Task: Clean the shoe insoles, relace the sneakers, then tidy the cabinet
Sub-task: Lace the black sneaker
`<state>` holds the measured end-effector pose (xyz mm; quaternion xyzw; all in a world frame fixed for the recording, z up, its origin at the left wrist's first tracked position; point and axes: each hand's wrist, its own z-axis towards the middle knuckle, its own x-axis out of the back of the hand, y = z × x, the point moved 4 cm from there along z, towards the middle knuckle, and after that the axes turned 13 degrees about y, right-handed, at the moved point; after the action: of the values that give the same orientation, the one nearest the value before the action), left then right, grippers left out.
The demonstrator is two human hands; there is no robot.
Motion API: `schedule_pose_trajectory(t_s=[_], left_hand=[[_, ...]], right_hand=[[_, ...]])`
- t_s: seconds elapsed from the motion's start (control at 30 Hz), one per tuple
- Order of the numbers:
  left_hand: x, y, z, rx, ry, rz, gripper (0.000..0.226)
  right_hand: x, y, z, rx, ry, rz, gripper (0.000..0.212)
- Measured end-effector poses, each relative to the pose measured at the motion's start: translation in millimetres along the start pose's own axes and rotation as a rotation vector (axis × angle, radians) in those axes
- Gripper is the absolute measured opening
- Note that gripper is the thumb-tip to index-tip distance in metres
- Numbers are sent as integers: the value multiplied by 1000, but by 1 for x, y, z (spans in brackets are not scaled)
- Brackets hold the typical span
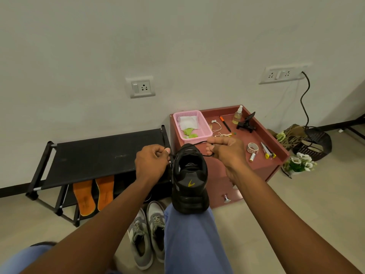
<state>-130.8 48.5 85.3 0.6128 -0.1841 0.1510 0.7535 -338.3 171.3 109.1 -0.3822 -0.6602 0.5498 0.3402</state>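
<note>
A black sneaker [190,182] stands heel toward me on my right knee, which is in blue trousers. My left hand [152,162] is closed on one end of its black lace [198,143], just left of the shoe's collar. My right hand [225,150] pinches the other end on the right, with the lace stretched across the top of the shoe. Two orange insoles [93,193] lean upright under the black shoe rack [102,155]. A pair of grey sneakers [149,232] lies on the floor beside my knee.
A reddish cabinet [264,169] stands behind the shoe; on top are a pink basket [204,123] with cloths, a spray bottle [237,115], a marker, earphones, a tape roll, a battery and a black clip stand. At right, a dark basket [316,143] and artificial flowers [301,162].
</note>
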Motion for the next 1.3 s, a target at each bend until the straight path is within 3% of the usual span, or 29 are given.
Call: schedule_pose_trajectory(t_s=[0.27, 0.5, 0.6, 0.7, 0.8, 0.87, 1.0, 1.2, 1.3], left_hand=[[4, 19, 6, 96, 34, -180, 13], [-10, 74, 13, -140, -85, -170, 12], [-13, 91, 6, -315, -151, -134, 18], [-11, 92, 5, -366, -131, -115, 25], [-3, 80, 3, -367, -38, -51, 24], [-2, 69, 1, -361, -123, -25, 24], [-12, 63, -10, -579, -487, 147, 22], [-19, 66, -6, -432, -469, 225, 68], [-23, 62, -5, -332, -506, 147, 53]], right_hand=[[-13, -5, 0, 46, -79, -67, 20], [-50, -17, -11, 234, -286, -211, 17], [-57, -24, -14, 271, -265, -253, 14], [-58, -24, -11, 273, -237, -255, 6], [-54, -29, -9, 319, -214, -277, 24], [-50, -37, -8, 342, -225, -277, 26], [-47, -54, -3, 392, -244, -304, 18], [-43, -83, -1, 429, -226, -248, 6], [-41, -94, -2, 431, -222, -207, 4]])
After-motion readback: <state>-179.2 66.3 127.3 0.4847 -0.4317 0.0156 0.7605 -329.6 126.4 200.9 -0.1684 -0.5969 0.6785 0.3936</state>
